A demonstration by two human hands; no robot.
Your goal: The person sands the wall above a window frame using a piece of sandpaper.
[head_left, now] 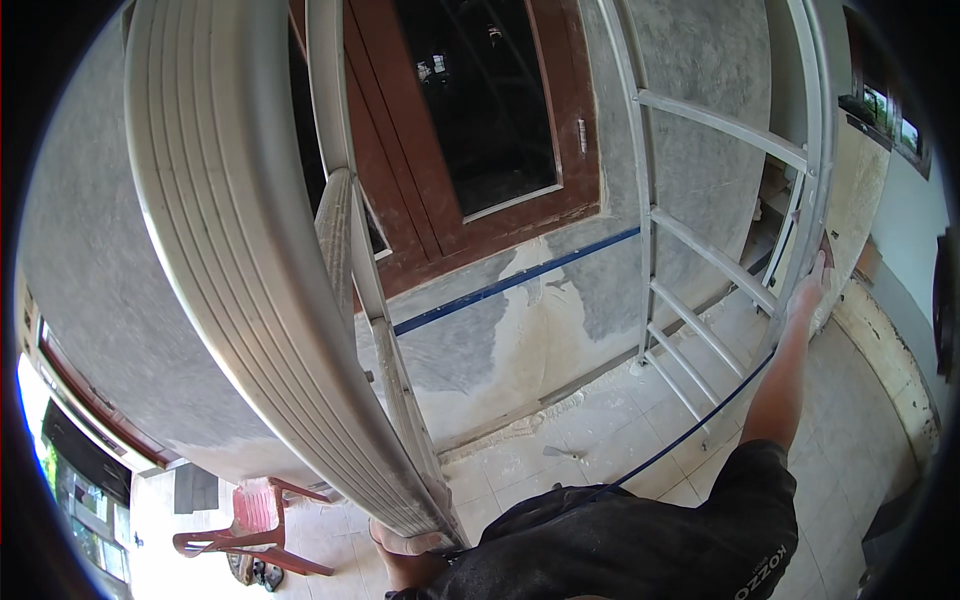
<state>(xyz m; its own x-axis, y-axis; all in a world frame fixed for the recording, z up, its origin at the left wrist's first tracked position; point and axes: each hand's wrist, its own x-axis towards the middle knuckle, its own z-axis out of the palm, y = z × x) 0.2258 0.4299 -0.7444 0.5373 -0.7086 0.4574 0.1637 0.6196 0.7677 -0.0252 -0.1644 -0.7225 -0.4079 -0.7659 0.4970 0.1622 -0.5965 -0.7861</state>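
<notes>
An aluminium stepladder point(225, 230) stands spread around me, its broad ribbed side close up on the left. Its rung frame point(715, 260) rises on the right. A blue strap point(520, 284) spans the two sides in front of the wall, and a second blue strap point(700, 425) curves past my body. Low on the left, my left hand point(405, 545) is closed around the lower end of the ribbed part, its fingers partly hidden. With the arm stretched out, my right hand point(808, 288) grips the outer rail of the rung frame.
Ahead is a grey plastered wall point(690, 150) with a brown-framed window point(490, 110). A red plastic chair point(256, 520) stands at lower left, with dark footwear point(268, 575) beside it. Pale debris lies on the tiled floor point(620, 440) along the wall. A pale curved ledge point(890, 350) borders the right.
</notes>
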